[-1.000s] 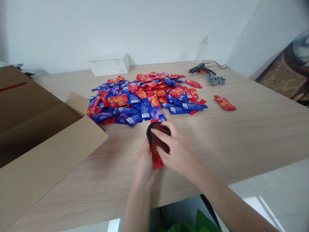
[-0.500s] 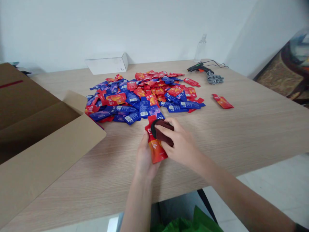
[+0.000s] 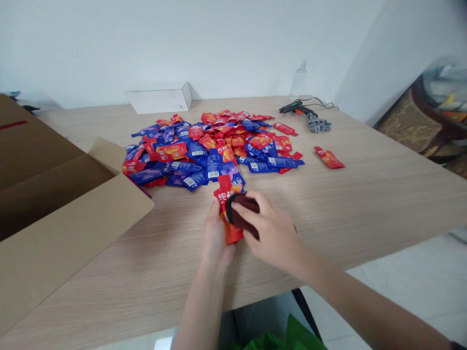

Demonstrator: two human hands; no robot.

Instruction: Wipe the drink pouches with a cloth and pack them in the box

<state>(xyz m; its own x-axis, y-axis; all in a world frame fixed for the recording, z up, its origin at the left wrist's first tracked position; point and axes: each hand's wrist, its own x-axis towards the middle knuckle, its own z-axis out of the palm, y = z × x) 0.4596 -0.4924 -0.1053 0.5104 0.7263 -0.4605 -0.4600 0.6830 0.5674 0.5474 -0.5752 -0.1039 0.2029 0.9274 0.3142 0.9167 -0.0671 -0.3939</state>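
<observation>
Head view is showing my left hand (image 3: 213, 238) holding a red pouch (image 3: 224, 184) and my right hand (image 3: 272, 228) gripping a maroon pad (image 3: 241, 221) over it, seemingly midway through this one, while a loose heap (image 3: 197, 148) is lying on the desk (image 3: 328, 209), the carton (image 3: 80, 243) hiding its contents.
</observation>
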